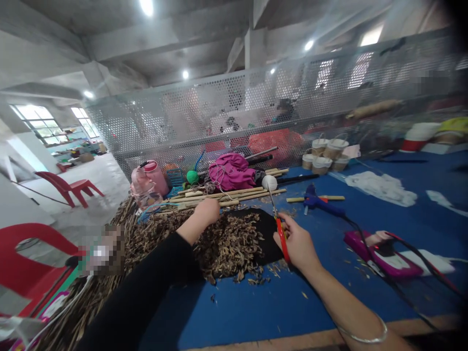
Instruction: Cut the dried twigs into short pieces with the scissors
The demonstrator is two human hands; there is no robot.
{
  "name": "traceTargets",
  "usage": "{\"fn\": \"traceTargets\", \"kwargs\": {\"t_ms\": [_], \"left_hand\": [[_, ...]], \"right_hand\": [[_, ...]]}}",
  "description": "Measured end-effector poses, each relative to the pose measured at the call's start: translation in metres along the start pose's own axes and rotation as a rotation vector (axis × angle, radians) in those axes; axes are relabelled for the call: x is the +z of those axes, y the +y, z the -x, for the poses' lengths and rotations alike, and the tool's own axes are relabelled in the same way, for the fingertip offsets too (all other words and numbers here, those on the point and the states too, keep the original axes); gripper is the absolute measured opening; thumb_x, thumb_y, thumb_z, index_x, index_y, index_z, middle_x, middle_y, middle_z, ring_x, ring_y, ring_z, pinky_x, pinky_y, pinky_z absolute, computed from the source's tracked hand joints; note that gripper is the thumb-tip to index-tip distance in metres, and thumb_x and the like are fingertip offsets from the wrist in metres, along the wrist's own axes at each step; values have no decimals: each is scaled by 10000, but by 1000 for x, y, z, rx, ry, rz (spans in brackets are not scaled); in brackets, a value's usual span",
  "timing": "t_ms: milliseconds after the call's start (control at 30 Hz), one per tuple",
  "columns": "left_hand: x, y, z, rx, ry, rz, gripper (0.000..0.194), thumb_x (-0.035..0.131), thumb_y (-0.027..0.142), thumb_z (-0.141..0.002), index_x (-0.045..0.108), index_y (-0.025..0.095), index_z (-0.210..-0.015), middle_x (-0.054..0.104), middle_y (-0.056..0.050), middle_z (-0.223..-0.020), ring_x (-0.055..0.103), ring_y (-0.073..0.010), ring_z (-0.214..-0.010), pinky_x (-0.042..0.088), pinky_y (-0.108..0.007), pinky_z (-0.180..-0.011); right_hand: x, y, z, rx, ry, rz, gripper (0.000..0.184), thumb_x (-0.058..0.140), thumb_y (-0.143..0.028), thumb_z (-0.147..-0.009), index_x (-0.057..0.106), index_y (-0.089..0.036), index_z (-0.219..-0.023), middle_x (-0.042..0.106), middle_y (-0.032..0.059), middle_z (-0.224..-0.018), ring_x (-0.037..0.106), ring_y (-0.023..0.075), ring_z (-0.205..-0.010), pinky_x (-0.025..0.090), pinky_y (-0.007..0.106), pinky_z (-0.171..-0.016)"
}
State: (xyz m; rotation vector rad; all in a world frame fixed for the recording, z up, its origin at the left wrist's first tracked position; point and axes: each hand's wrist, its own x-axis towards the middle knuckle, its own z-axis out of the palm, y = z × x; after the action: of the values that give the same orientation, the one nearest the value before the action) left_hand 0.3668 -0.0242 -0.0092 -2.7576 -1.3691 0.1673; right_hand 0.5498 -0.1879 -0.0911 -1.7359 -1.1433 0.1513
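Observation:
In my right hand [298, 243] is a pair of red-handled scissors [281, 236], its blades pointing up and away over the table. My left hand [207, 213] is closed, knuckles up, above the far side of a heap of brown dried plant pieces [234, 241]. Its fingers are turned away, so I cannot make out what they hold. The heap lies partly on a black cloth [272, 239]. Just beyond the left hand lie several thin bamboo sticks [252, 194]. A white ball of yarn [269, 182] sits behind the scissors' tips.
The blue table [226, 312] carries a blue glue gun [321, 202], a purple power strip [387, 258] with cables, several lidded cups [323, 163] and a magenta cloth [232, 171]. Long dry stalks [84, 302] line the left edge. Behind stands a perforated metal panel [175, 117].

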Motion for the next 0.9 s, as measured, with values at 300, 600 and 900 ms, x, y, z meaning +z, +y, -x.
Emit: {"fn": "traceTargets", "kwargs": {"t_ms": [300,600,900], "left_hand": [[19,44,-76,221,-118,-22,248,577,167,-730,666,129,-959,668,-159,-1008,619,-257,-939,458,-311,-838],[28,42,-89,230,-76,12,176,544,102,-709,694,102,-801,687,-157,-866,632,-233,-837,456,-292,-793],[7,28,-88,390,-132,97,378,593,238,-698,637,241,-1074,700,12,-857,625,-121,-712,447,-160,-652]], "right_hand": [[2,6,3,-12,-46,-69,501,492,-202,-688,528,-146,-1185,636,30,-777,584,139,-621,477,241,-619],[0,1,6,-16,-102,-104,477,495,-187,-707,523,-170,-1183,629,19,-749,587,133,-622,474,219,-607],[-3,-4,5,0,-101,-61,483,496,-195,-696,538,-168,-1177,637,20,-738,580,129,-594,463,213,-578]]}}
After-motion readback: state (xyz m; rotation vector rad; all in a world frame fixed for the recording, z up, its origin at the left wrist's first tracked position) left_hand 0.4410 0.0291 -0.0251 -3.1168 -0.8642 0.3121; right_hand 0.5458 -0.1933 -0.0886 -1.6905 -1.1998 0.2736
